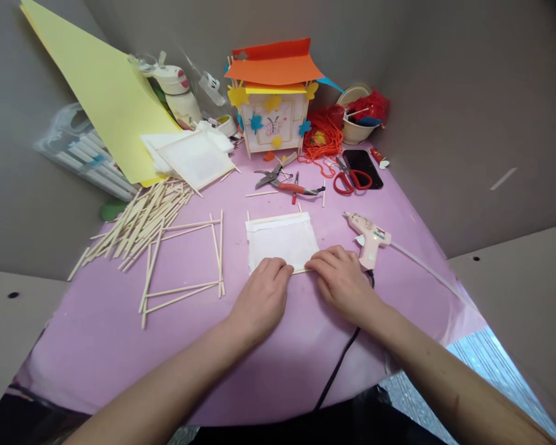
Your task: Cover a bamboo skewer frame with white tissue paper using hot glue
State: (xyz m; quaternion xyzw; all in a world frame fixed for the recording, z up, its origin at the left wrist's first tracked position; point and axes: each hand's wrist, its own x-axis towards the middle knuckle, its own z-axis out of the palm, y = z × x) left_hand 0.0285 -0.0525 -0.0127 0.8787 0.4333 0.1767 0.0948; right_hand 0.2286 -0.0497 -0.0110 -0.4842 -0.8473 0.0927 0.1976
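Observation:
A white sheet [282,240], paper or thin cloth, lies over a small frame of wooden sticks in front of me. Two stick ends poke out past its far edge, where a folded strip runs across. My left hand [263,292] grips the near edge at its left part, fingers curled and pressed down. At the right part of the same edge, my right hand [343,281] pinches the sheet against the near stick. The fingertips hide the near corners. Just right of my right hand lies a pale pink glue gun [369,238] with a long glue stick in its back.
A loose stick frame [220,253] and a stick pile [141,222] lie left. Behind are pruning shears [285,182], red-handled scissors [352,180], a phone [364,168], orange yarn [323,136] and a decorated paper house [273,117]. The glue gun's black cord [340,364] runs toward me.

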